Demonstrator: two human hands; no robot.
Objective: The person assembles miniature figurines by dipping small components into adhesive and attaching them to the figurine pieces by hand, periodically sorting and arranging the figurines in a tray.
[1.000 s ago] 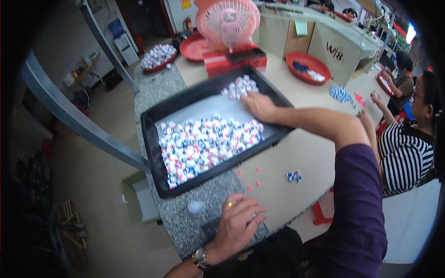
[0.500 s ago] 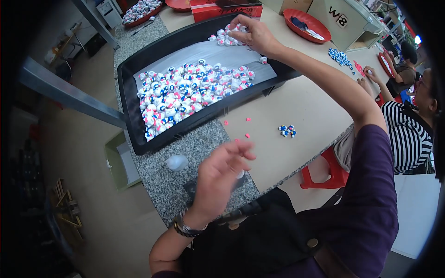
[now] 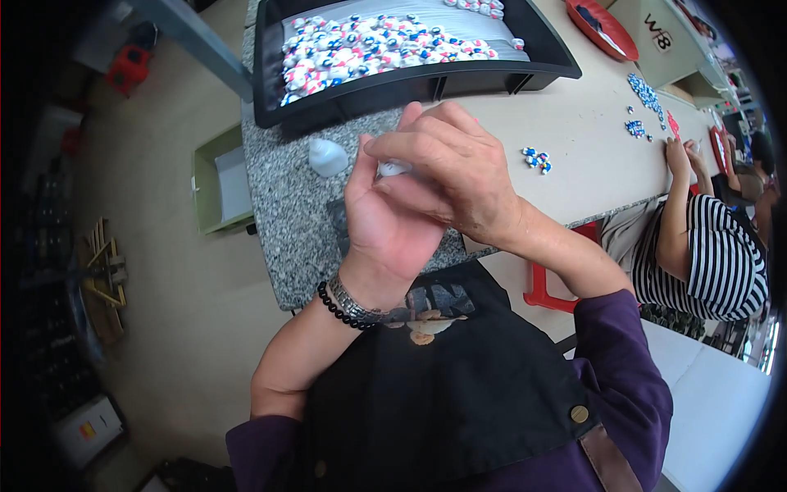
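My left hand (image 3: 389,234) is palm up, its thumb stretched away from its fingers, most of which are hidden. Over it curls my right hand (image 3: 459,168), its bent fingers and thumb around a small white rounded piece (image 3: 393,168) above the left palm. Which fingers bear the piece is partly hidden. Beyond my hands stands a black tray (image 3: 361,102), holding a heap of small white, pink and blue figures (image 3: 361,49). A pale rounded squeeze bottle (image 3: 328,157) rests on the speckled stone surface, left of my hands.
A small cluster of blue, white and yellow pieces (image 3: 537,160) lies on the beige tabletop (image 3: 582,123). Farther right are blue pieces (image 3: 648,98), a red dish (image 3: 602,31) and a co-worker in a striped shirt (image 3: 713,246). A grey post (image 3: 197,41) rises at the left.
My right hand has come back from the tray's far end to my left hand and now closes around the white piece. The view has shifted, so the tray sits higher in it.
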